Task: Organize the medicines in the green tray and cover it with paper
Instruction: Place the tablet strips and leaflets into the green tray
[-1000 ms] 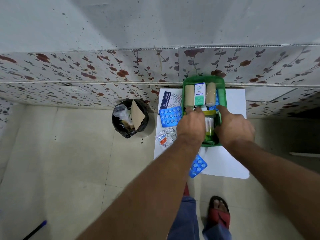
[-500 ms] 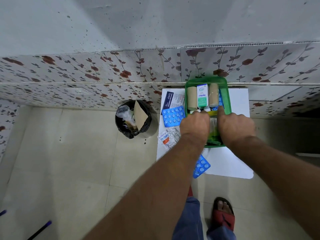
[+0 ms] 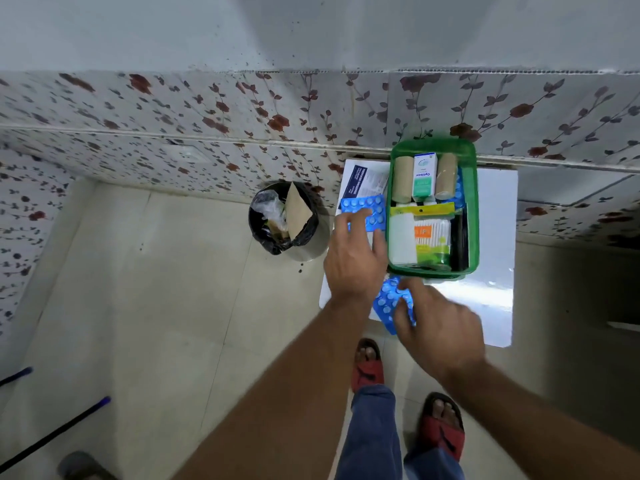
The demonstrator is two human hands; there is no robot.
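The green tray (image 3: 471, 216) stands on a small white table (image 3: 497, 244) against the wall. Inside lie two tan bandage rolls (image 3: 402, 180), a white and green box (image 3: 424, 174), a cotton bud pack (image 3: 433, 237) and a yellow-topped packet. My left hand (image 3: 353, 261) is left of the tray, its fingers and thumb closed on a blue blister pack (image 3: 372, 206) that lies on a printed leaflet (image 3: 365, 178). In front of the tray, my right hand (image 3: 441, 327) pinches a second blue blister pack (image 3: 387, 304) at the table's front left corner.
A black-lined waste bin (image 3: 287, 221) with cardboard in it stands on the floor left of the table. The flower-patterned wall runs just behind the tray. My feet in red sandals (image 3: 441, 433) are below the table's front edge. Dark rods lie on the floor at far left.
Both hands have left the inside of the tray. The left went left to the blister pack beside the tray, the right came back to the blister pack at the front corner.
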